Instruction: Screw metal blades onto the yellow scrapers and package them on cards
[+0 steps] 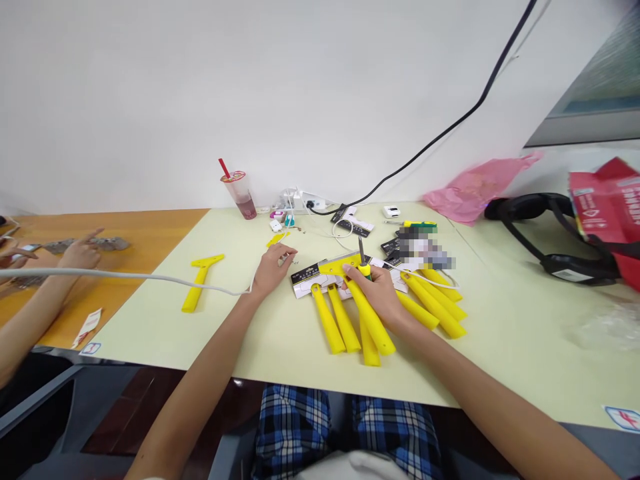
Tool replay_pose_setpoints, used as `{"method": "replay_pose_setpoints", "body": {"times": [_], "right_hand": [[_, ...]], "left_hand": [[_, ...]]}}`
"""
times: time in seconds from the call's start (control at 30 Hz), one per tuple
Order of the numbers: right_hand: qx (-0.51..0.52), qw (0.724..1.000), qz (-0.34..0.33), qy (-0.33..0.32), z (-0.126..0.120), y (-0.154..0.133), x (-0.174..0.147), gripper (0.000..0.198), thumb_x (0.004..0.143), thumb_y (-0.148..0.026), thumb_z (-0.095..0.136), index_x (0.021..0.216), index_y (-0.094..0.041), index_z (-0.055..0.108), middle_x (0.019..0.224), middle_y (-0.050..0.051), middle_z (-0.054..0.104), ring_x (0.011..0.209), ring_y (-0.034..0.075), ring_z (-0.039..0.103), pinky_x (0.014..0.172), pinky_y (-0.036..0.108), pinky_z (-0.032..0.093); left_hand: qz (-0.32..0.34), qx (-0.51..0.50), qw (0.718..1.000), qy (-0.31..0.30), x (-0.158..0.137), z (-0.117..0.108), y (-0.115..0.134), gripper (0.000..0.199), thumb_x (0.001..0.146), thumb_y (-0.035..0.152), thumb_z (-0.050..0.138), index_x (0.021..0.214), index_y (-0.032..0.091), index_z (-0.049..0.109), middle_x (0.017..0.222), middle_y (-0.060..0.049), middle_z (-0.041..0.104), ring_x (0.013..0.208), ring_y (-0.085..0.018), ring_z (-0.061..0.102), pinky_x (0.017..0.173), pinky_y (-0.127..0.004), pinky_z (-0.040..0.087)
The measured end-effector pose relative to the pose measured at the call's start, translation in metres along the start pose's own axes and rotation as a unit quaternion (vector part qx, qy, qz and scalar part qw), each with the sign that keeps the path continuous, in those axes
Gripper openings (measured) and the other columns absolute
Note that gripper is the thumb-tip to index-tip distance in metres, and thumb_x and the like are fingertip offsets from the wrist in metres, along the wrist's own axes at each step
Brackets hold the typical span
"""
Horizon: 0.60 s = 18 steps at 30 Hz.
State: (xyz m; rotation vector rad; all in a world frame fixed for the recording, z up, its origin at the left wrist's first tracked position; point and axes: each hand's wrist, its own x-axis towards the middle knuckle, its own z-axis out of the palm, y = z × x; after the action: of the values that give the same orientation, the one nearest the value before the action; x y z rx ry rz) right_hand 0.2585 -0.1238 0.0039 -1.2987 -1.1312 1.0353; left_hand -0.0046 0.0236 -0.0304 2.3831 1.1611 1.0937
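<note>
My right hand (383, 291) is wrapped round a yellow scraper (373, 317) and a screwdriver (364, 259) with a green and yellow handle, its tip pointing up. The scraper's wide head (333, 265) points left over black-and-white packaging cards (305, 279). My left hand (271, 270) rests on the table with its fingers bent and drawn together, beside tiny screws (296, 262); anything in its fingertips is too small to make out. Several yellow handles (327, 320) lie below and right of the right hand. Another yellow scraper (200, 283) lies apart at left.
A cup with a red straw (245, 203) and a power strip (300, 200) stand by the wall. Another screwdriver (420, 225) lies behind. A white cable (150, 275) crosses at left. A headset (545, 233) and pink bag (480, 190) sit right. Another person's hand (83, 253) is at left.
</note>
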Motion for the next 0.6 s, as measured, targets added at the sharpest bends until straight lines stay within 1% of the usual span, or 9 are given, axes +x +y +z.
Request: {"method": "replay_pose_setpoints", "body": {"times": [0.1, 0.2, 0.33, 0.4, 0.5, 0.57, 0.6], "right_hand": [[0.008, 1.000, 0.009, -0.002, 0.000, -0.002, 0.000, 0.055, 0.086, -0.070, 0.078, 0.066, -0.019, 0.075, 0.070, 0.005, 0.072, 0.063, 0.017, 0.053, 0.062, 0.031, 0.039], [0.009, 1.000, 0.008, 0.007, 0.001, -0.003, 0.000, 0.056, 0.082, -0.072, 0.081, 0.066, -0.019, 0.074, 0.070, 0.005, 0.072, 0.064, 0.017, 0.053, 0.062, 0.031, 0.039], [-0.008, 1.000, -0.002, 0.003, 0.000, 0.001, 0.000, 0.059, 0.085, -0.075, 0.077, 0.067, -0.019, 0.075, 0.067, 0.003, 0.069, 0.061, 0.017, 0.050, 0.060, 0.031, 0.039], [-0.005, 1.000, -0.001, 0.003, -0.001, 0.002, 0.000, 0.060, 0.084, -0.076, 0.077, 0.067, -0.019, 0.076, 0.066, 0.003, 0.067, 0.060, 0.016, 0.048, 0.059, 0.031, 0.038], [0.001, 1.000, 0.006, 0.006, 0.000, 0.000, 0.000, 0.060, 0.080, -0.077, 0.080, 0.065, -0.019, 0.076, 0.067, 0.004, 0.068, 0.062, 0.017, 0.049, 0.059, 0.031, 0.038], [-0.003, 1.000, 0.012, 0.009, 0.000, -0.001, 0.000, 0.060, 0.078, -0.077, 0.081, 0.064, -0.019, 0.075, 0.068, 0.005, 0.069, 0.062, 0.017, 0.049, 0.059, 0.031, 0.038], [-0.005, 1.000, 0.012, 0.008, 0.000, -0.001, 0.001, 0.060, 0.078, -0.077, 0.081, 0.064, -0.019, 0.074, 0.068, 0.006, 0.070, 0.063, 0.018, 0.050, 0.059, 0.031, 0.038]], "left_hand": [[-0.013, -0.001, 1.000, 0.008, 0.000, 0.001, -0.002, 0.015, 0.103, 0.032, 0.060, 0.102, 0.024, 0.072, 0.104, -0.007, 0.076, 0.094, -0.023, 0.068, 0.093, -0.041, 0.059], [-0.022, -0.008, 1.000, 0.020, 0.000, 0.004, -0.004, 0.013, 0.102, 0.033, 0.061, 0.101, 0.024, 0.070, 0.102, -0.007, 0.075, 0.092, -0.022, 0.069, 0.091, -0.041, 0.060], [-0.026, -0.008, 0.999, 0.039, 0.001, -0.001, -0.003, 0.013, 0.102, 0.034, 0.061, 0.100, 0.024, 0.069, 0.100, -0.006, 0.075, 0.091, -0.022, 0.069, 0.090, -0.041, 0.060], [-0.026, -0.008, 0.997, 0.074, 0.001, -0.009, -0.001, 0.015, 0.102, 0.037, 0.061, 0.103, 0.024, 0.069, 0.101, -0.006, 0.075, 0.092, -0.022, 0.069, 0.090, -0.040, 0.060], [-0.044, -0.036, 0.987, 0.150, 0.006, -0.022, 0.001, 0.021, 0.103, 0.043, 0.063, 0.106, 0.024, 0.072, 0.105, -0.007, 0.077, 0.094, -0.022, 0.070, 0.092, -0.040, 0.059], [-0.068, -0.073, 0.976, 0.193, 0.017, -0.027, -0.001, 0.025, 0.102, 0.045, 0.065, 0.107, 0.022, 0.073, 0.106, -0.008, 0.078, 0.097, -0.022, 0.072, 0.094, -0.040, 0.059], [-0.078, -0.090, 0.972, 0.201, 0.025, -0.029, -0.004, 0.026, 0.100, 0.046, 0.067, 0.107, 0.022, 0.074, 0.107, -0.008, 0.079, 0.098, -0.023, 0.073, 0.094, -0.040, 0.060]]}}
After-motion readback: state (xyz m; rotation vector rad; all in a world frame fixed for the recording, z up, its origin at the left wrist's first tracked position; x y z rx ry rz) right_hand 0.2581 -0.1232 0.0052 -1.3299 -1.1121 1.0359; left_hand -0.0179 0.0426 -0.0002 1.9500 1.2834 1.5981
